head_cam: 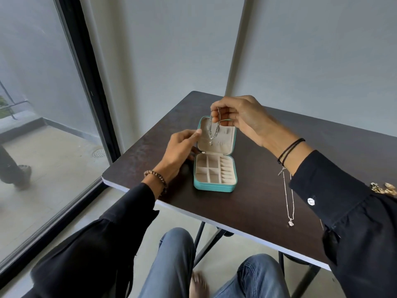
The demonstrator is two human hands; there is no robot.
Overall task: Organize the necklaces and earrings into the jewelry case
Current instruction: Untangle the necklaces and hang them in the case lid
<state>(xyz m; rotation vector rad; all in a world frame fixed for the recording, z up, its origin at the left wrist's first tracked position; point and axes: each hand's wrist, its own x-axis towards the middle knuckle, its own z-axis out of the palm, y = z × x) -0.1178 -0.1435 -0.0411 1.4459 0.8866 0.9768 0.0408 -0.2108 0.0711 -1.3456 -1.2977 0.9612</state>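
Right hand (240, 117) pinched silver necklace (213, 131), hung vertical, pendant down, before upright lid (227, 136) of open teal jewelry case (214, 187) mid-surface (257, 209), left hand (182, 148) relaxed, fingertip touching lid edge.

Table (247, 203): is standing just right of the window (43, 104).
Case (214, 187): is lying open mid-table, its lid (227, 138) standing up at the far side.
Chain (213, 131): is hanging from the right hand (240, 117), before the lid.
Left hand (180, 147): is touching the lid's left edge.
Necklace (287, 196): is lying on the table, right of the case, apart from it.
Earrings (384, 188): are lying at the far right, beside the right sleeve.
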